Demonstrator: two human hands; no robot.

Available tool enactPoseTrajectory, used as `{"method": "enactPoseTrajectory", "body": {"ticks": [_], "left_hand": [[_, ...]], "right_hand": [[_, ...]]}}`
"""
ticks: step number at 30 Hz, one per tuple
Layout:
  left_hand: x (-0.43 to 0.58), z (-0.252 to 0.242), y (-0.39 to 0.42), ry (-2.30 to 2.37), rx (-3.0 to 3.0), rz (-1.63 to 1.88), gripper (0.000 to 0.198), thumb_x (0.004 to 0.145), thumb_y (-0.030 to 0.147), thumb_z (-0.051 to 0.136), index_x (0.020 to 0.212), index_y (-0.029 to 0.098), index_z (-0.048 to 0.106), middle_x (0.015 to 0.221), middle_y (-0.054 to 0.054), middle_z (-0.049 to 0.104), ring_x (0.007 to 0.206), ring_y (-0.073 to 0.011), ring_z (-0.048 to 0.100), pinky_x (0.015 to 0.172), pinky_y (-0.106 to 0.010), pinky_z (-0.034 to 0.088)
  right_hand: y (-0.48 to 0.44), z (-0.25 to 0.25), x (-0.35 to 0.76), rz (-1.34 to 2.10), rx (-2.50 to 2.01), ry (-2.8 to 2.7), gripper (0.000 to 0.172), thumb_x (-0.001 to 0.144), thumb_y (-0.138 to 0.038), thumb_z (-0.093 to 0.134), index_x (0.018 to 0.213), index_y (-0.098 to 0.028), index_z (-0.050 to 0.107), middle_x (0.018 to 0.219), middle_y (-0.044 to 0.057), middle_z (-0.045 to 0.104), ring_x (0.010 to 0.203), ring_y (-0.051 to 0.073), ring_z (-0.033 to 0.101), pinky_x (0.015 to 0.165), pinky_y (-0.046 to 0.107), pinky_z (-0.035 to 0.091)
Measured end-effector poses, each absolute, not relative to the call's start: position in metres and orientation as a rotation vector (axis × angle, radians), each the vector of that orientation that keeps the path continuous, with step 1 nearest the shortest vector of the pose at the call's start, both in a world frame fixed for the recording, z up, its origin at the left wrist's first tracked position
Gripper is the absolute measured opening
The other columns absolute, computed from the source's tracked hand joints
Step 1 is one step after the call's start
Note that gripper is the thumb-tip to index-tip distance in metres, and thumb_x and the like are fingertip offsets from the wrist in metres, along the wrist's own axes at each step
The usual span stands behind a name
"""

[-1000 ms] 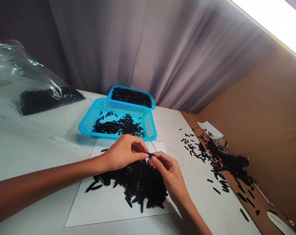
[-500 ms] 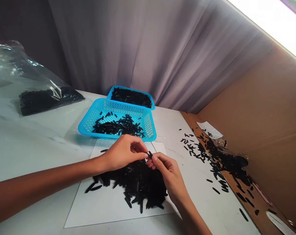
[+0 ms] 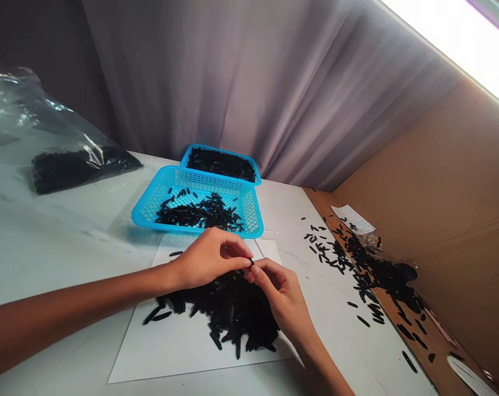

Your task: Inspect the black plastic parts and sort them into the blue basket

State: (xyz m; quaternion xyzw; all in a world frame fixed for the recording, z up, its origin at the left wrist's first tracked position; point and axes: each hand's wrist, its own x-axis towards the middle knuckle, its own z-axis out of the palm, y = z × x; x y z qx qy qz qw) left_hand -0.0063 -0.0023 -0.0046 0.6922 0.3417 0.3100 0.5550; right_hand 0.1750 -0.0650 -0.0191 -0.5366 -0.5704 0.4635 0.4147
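Grip status: my left hand (image 3: 208,258) and right hand (image 3: 284,297) are both closed in a pinch, their fingertips meeting on one small black piece (image 3: 252,263), which is held just above the heap and mostly hidden by my fingers. A pleated mauve-grey curtain (image 3: 232,82) hangs across the back of the work area, and a brown cardboard wall (image 3: 434,176) stands along the right side. A white marble-patterned table (image 3: 59,242) carries the work. At its far left lies a clear plastic bag (image 3: 10,104) with dark pieces bunched inside. Two blue perforated plastic baskets sit at the far side of the table, the front basket (image 3: 148,206) against the rear basket (image 3: 216,148). The rear one holds a dense layer of black pieces; the front one holds a looser spread. A white sheet (image 3: 199,352) lies just in front of them, bearing a heap of elongated black pieces (image 3: 228,313) directly beneath my hands. Loose black pieces (image 3: 319,247) are strewn to the right of the sheet and run onto a cardboard strip (image 3: 434,335), near a small paper slip (image 3: 352,219). The pieces' material cannot be determined from this view.
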Motion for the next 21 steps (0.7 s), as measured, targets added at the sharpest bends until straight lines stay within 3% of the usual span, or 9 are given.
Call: {"method": "enactPoseTrajectory", "body": {"ticks": [5,12,17,21], "left_hand": [[-0.0096,-0.0011,-0.0035,0.705,1.975,0.921,0.007,0.086,0.017,0.068,0.086,0.019,0.075,0.082,0.000,0.076,0.077,-0.0146,0.069,0.074,-0.026,0.052],[-0.0138,-0.0058,0.0025,0.443,2.281,1.023,0.016,0.094,0.014,0.059,0.089,0.016,0.074,0.089,-0.005,0.076,0.084,-0.0160,0.068,0.079,-0.029,0.052],[-0.0152,-0.0073,0.0035,0.368,2.411,0.967,0.022,0.095,0.010,0.053,0.092,0.016,0.074,0.096,-0.007,0.074,0.088,-0.0170,0.065,0.079,-0.029,0.051],[-0.0126,-0.0064,0.0000,0.524,2.287,0.910,0.010,0.091,0.017,0.063,0.095,0.017,0.072,0.094,-0.006,0.073,0.086,-0.0173,0.065,0.079,-0.030,0.051]], "right_hand": [[-0.0637,-0.0189,0.1776,1.351,-1.244,-1.265,0.033,0.091,-0.044,0.062,0.074,-0.017,0.071,0.073,0.003,0.064,0.072,0.017,0.052,0.071,0.029,0.041],[-0.0631,-0.0140,0.1793,1.590,-1.150,-1.019,0.022,0.082,-0.037,0.073,0.080,-0.015,0.074,0.075,0.003,0.063,0.070,0.015,0.050,0.069,0.026,0.039],[-0.0634,-0.0123,0.1794,1.578,-1.155,-0.981,0.023,0.079,-0.039,0.076,0.078,-0.016,0.075,0.074,0.003,0.063,0.069,0.015,0.050,0.069,0.026,0.039],[-0.0624,-0.0137,0.1805,1.493,-1.204,-0.959,0.022,0.074,-0.038,0.081,0.080,-0.017,0.076,0.069,0.001,0.062,0.067,0.014,0.049,0.067,0.027,0.038]]}}
